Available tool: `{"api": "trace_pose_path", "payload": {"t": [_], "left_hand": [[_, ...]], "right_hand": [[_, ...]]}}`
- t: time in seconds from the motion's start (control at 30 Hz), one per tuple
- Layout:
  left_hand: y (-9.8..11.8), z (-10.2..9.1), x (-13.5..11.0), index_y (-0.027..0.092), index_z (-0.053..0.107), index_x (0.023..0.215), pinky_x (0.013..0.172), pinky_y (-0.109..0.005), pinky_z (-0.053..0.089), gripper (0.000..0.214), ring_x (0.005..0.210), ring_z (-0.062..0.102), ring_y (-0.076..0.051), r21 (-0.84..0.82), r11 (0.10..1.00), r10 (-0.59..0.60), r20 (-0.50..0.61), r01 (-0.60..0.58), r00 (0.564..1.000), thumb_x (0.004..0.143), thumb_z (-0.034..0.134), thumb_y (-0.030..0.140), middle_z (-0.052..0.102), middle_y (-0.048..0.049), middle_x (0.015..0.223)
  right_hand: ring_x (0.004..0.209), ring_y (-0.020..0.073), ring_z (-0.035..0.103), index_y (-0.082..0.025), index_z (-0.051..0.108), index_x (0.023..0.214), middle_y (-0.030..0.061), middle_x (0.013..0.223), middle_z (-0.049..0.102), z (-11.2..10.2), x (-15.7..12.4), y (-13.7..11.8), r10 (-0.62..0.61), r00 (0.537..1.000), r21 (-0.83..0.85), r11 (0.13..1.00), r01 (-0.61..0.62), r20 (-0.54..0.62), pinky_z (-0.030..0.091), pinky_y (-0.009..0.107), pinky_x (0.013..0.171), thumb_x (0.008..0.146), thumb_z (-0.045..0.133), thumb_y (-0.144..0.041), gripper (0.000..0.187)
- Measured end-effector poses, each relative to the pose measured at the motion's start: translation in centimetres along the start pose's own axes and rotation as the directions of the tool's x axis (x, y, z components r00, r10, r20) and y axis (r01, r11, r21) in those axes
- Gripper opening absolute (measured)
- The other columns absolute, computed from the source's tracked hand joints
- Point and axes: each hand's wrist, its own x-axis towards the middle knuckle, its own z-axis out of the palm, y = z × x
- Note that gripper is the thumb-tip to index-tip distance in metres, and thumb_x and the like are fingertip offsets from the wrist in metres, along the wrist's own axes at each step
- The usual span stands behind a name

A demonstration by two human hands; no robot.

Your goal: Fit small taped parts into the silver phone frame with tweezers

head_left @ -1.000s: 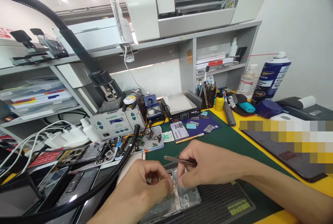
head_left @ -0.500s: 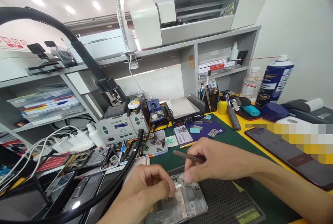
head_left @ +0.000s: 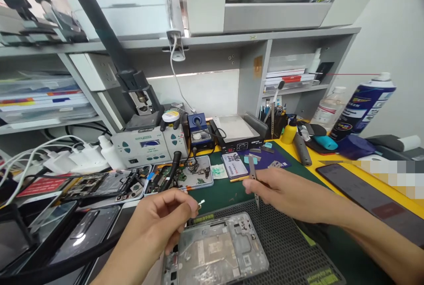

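Note:
An opened phone frame (head_left: 217, 252) lies on a black ribbed mat (head_left: 285, 249) near the front edge. My left hand (head_left: 162, 219) hovers above its left side, fingers pinched on a tiny white part (head_left: 201, 203) held at the fingertips. My right hand (head_left: 281, 192) is raised over the mat to the right, closed on a pair of metal tweezers (head_left: 253, 179) that stand almost upright, tips pointing down.
A tray of small phone parts (head_left: 185, 177) and dismantled phones (head_left: 99, 185) lie at the left. A soldering station (head_left: 145, 144), hot plate (head_left: 235, 133), tool cup (head_left: 276, 121), spray can (head_left: 362, 106) and dark phone (head_left: 367, 199) ring the green mat (head_left: 225, 192). A black hose (head_left: 109, 46) crosses the left.
Both hands have lifted off the phone frame. The left hand came away with a tiny white part. The right hand swung the tweezers from level to nearly upright. The camera tilted down.

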Motion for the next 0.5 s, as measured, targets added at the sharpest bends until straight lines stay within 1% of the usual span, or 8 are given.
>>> {"api": "trace_pose_path", "payload": {"t": [0.07, 0.1, 0.13, 0.2, 0.27, 0.33, 0.4, 0.5], "left_hand": [[-0.2, -0.1, -0.1, 0.019, 0.069, 0.069, 0.039, -0.02, 0.024, 0.029, 0.041, 0.033, -0.007, 0.016, 1.0, -0.002, -0.007, 0.002, 1.0, 0.076, 0.069, 0.048, 0.045, 0.0067, 0.052], [-0.2, 0.0, -0.2, 0.019, 0.069, 0.069, 0.039, -0.02, 0.026, 0.03, 0.04, 0.036, -0.007, 0.023, 1.0, -0.007, -0.005, 0.007, 1.0, 0.075, 0.068, 0.048, 0.046, 0.0064, 0.052], [-0.3, 0.1, -0.2, 0.019, 0.069, 0.068, 0.04, -0.02, 0.029, 0.031, 0.039, 0.039, -0.007, 0.029, 1.0, -0.011, 0.002, 0.011, 1.0, 0.075, 0.068, 0.049, 0.048, 0.006, 0.053], [-0.2, 0.3, -0.4, 0.018, 0.069, 0.066, 0.043, -0.022, 0.034, 0.031, 0.04, 0.045, -0.008, 0.025, 0.999, -0.03, 0.016, 0.03, 0.999, 0.073, 0.069, 0.048, 0.052, 0.0049, 0.056], [0.0, 0.6, -0.5, 0.018, 0.069, 0.065, 0.046, -0.023, 0.038, 0.029, 0.042, 0.049, -0.01, 0.026, 0.997, -0.07, 0.015, 0.07, 0.997, 0.071, 0.069, 0.046, 0.054, 0.0043, 0.056], [0.1, 0.9, -0.5, 0.018, 0.069, 0.066, 0.048, -0.023, 0.037, 0.029, 0.044, 0.052, -0.011, 0.046, 0.993, -0.111, 0.012, 0.11, 0.994, 0.071, 0.07, 0.047, 0.056, 0.0038, 0.055], [0.1, 1.0, -0.4, 0.018, 0.069, 0.067, 0.049, -0.023, 0.036, 0.031, 0.045, 0.054, -0.011, 0.069, 0.989, -0.136, 0.015, 0.134, 0.991, 0.071, 0.069, 0.049, 0.058, 0.0035, 0.055], [0.1, 1.0, -0.3, 0.019, 0.07, 0.068, 0.05, -0.024, 0.037, 0.033, 0.046, 0.055, -0.012, 0.102, 0.983, -0.154, 0.017, 0.151, 0.988, 0.071, 0.067, 0.052, 0.059, 0.003, 0.058]], "right_hand": [[0.056, 0.0177, 0.055, -0.019, 0.061, 0.067, 0.0028, 0.065, 0.061, -0.5, 0.1, 0.5, 0.047, 0.997, -0.047, 0.998, -0.044, 0.059, 0.037, 0.028, 0.05, 0.09, 0.054, -0.055, 0.044], [0.056, 0.0175, 0.058, -0.018, 0.062, 0.069, 0.0032, 0.066, 0.064, -0.7, 0.1, 0.5, 0.064, 0.994, -0.031, 0.998, -0.062, 0.093, 0.04, 0.027, 0.05, 0.09, 0.056, -0.054, 0.042], [0.057, 0.0175, 0.062, -0.018, 0.064, 0.072, 0.0035, 0.067, 0.067, -0.9, 0.1, 0.5, 0.072, 0.99, 0.015, 0.997, -0.074, 0.125, 0.044, 0.026, 0.051, 0.09, 0.056, -0.052, 0.039], [0.063, 0.0177, 0.068, -0.016, 0.068, 0.079, 0.0048, 0.073, 0.073, -0.9, 0.1, 0.1, 0.051, 0.984, 0.211, 0.974, -0.087, 0.169, 0.052, 0.026, 0.058, 0.091, 0.059, -0.047, 0.034], [0.065, 0.0175, 0.07, -0.015, 0.071, 0.084, 0.0053, 0.074, 0.075, -0.2, 0.2, -0.4, 0.014, 0.98, 0.438, 0.893, -0.1, 0.196, 0.055, 0.027, 0.063, 0.088, 0.065, -0.043, 0.029], [0.062, 0.0168, 0.07, -0.016, 0.072, 0.09, 0.0043, 0.072, 0.075, 0.9, 0.5, -0.8, 0.002, 0.974, 0.586, 0.799, -0.138, 0.227, 0.057, 0.027, 0.061, 0.084, 0.071, -0.04, 0.025], [0.061, 0.0162, 0.068, -0.016, 0.072, 0.092, 0.0033, 0.069, 0.074, 2.0, 0.8, -0.9, 0.009, 0.972, 0.65, 0.742, -0.163, 0.233, 0.057, 0.027, 0.061, 0.08, 0.076, -0.038, 0.025], [0.061, 0.0155, 0.067, -0.015, 0.074, 0.088, 0.0034, 0.069, 0.073, 2.9, 1.5, -0.7, 0.024, 0.976, 0.653, 0.739, -0.162, 0.215, 0.056, 0.028, 0.062, 0.08, 0.076, -0.037, 0.024]]}}
